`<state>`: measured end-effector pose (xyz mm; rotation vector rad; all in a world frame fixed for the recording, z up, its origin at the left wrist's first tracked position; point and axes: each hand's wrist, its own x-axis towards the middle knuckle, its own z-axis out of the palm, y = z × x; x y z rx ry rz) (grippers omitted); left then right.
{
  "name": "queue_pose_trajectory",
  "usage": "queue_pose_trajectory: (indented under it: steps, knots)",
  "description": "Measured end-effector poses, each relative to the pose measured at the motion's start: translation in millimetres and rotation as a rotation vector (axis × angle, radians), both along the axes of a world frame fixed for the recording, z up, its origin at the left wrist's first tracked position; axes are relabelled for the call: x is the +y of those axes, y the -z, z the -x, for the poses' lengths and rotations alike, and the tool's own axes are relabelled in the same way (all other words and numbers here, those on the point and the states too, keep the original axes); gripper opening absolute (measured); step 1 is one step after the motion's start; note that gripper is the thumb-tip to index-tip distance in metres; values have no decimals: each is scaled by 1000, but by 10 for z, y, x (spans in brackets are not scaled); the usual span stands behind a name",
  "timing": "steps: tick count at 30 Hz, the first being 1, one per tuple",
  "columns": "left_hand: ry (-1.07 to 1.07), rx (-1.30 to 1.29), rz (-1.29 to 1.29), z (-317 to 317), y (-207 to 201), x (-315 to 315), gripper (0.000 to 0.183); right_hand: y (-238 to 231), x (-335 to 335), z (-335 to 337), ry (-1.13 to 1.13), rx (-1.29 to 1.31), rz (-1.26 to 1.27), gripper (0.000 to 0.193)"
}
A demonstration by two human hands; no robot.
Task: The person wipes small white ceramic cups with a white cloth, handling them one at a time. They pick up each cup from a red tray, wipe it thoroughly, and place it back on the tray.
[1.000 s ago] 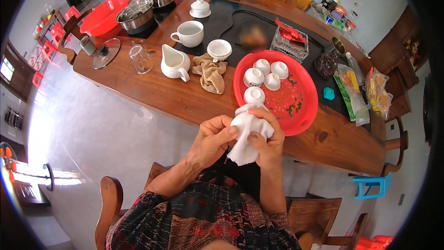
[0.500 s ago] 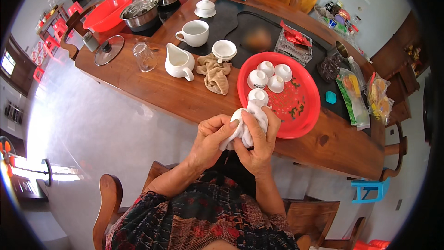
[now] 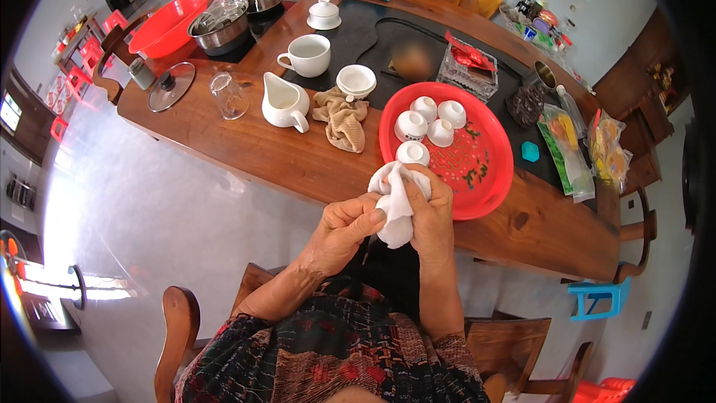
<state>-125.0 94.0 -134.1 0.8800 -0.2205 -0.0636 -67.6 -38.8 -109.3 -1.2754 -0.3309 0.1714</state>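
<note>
White cloth bunched in both our hands, left hand and right hand gripping tightly; we rub thoroughly at the table's near edge.

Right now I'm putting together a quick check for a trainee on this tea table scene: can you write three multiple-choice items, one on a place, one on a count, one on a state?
1. Where does the crumpled tan cloth lie?
A. on the red tray
B. on the wooden table between the white pitcher and the tray
C. inside the red basin

2. How many small white cups stand on the red tray?
A. two
B. four
C. six

3. What are the two hands doing?
A. resting flat on the table
B. lifting the kettle
C. both closed round a white cloth

Answers:
1 B, the cloth sits on the bare wooden table, right of the white pitcher.
2 B, three cluster together and one stands nearer the person.
3 C, the left hand and right hand clasp the white cloth at the table's edge.
</note>
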Motion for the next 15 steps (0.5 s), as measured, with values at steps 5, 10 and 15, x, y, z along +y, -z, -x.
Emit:
queue_pose_trajectory:
  steps: [5,10,15]
  knots:
    - [-100,183,225,-2,-105,-87,17,69,61,119,-35,179,-335,26]
    - [14,49,354,-86,118,26,17,248,61,282,85,-73,-59,42]
    - [-37,219,302,-81,52,-14,22,201,62,343,148,-65,-68,49]
